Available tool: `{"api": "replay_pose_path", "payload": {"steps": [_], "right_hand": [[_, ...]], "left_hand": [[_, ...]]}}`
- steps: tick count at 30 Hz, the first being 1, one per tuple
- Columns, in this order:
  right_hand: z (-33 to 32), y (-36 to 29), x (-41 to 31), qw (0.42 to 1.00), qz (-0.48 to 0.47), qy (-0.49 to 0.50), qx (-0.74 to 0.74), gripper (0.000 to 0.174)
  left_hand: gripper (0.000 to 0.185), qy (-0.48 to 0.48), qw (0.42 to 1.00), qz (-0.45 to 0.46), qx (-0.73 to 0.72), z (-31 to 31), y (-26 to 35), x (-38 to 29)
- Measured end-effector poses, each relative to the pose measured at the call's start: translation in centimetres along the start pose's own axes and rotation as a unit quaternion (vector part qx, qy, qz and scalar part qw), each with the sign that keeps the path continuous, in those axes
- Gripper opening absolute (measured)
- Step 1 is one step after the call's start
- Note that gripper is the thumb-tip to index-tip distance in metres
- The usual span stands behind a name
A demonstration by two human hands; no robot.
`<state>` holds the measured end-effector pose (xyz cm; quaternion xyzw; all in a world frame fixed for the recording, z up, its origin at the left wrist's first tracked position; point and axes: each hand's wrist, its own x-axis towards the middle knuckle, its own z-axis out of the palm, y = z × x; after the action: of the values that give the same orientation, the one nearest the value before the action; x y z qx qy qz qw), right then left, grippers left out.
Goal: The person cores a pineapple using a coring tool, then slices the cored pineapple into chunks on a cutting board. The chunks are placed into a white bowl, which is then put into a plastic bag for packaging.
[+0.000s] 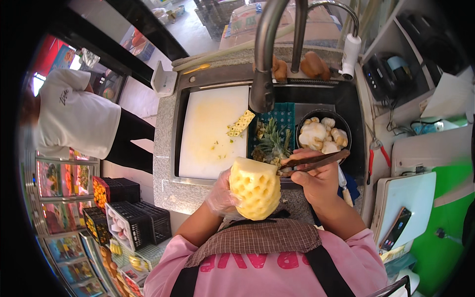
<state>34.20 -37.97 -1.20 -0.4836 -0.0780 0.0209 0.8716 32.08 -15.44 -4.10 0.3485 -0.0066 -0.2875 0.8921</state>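
A peeled pineapple (256, 189) with rows of small pits is held upright in front of my apron by my left hand (221, 196), which wears a clear plastic glove. My bare right hand (323, 182) grips a dark, two-armed tweezer-like tool (315, 159), its tips against the pineapple's right side. Beyond them, a white cutting board (207, 130) covers the sink's left part, with a strip of pineapple skin (241, 124) and small scraps on it. A leafy pineapple crown (274, 139) and trimmings lie in a green perforated basket (285, 111) beside the board.
A metal tap (261, 74) overhangs the sink. A black bowl (348, 124) holds pale, brown-edged lumps. At right lie a wooden-handled knife (346, 193), red-handled pliers or cutters (376, 146) and a phone (396, 228). A person (78, 115) stands left of the counter, near stacked crates (139, 222).
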Motion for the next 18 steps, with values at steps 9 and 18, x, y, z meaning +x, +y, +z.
{"api": "replay_pose_path", "payload": {"steps": [9, 18], "right_hand": [[-2.5, -3.0, 1.7, 0.988, -0.133, 0.058, -0.059, 0.042], [-9.2, 11.8, 1.3, 0.772, -0.082, -0.058, -0.627, 0.038]], "left_hand": [[0.082, 0.020, 0.998, 0.041, -0.045, -1.6, -0.3, -1.3], [0.079, 0.143, 0.973, 0.155, 0.092, -4.7, 0.0, -1.1]]}}
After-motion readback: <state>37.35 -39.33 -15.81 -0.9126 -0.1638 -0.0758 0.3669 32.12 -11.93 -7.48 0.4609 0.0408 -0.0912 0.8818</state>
